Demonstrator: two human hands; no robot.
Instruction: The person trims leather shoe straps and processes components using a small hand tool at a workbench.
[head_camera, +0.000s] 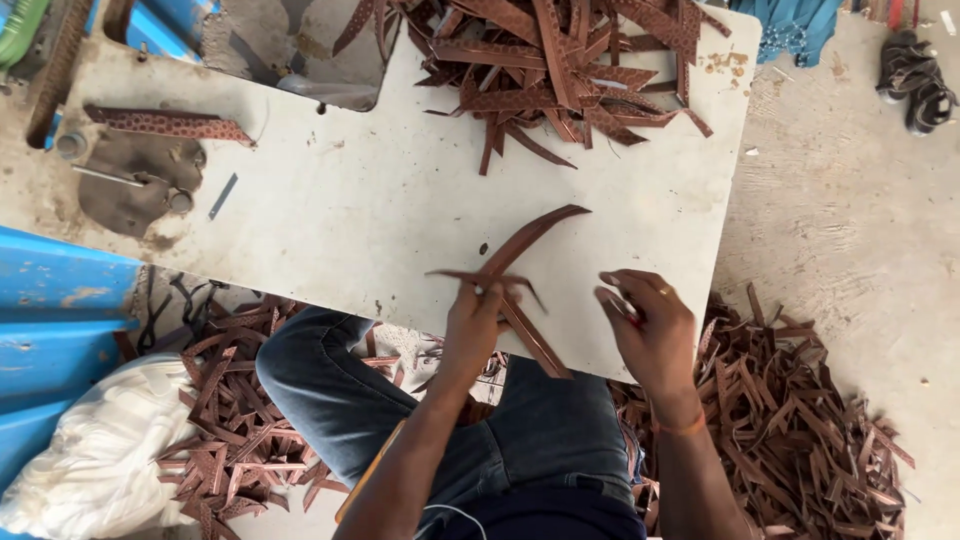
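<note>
White table (350, 220), near edge: brown strips (520, 290) are pinched crosswise in the left hand (475, 320), raised for handling; the right hand (650, 325) is curled narrow beside, seemingly empty.

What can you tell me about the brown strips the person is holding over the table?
The brown strips are long, thin and flat, looking like leather or imitation leather. The left hand pinches them where they cross: one curves up over the white table, another slants down toward the lap, a short one sticks out sideways. The right hand is close beside them, apparently not touching.
</note>
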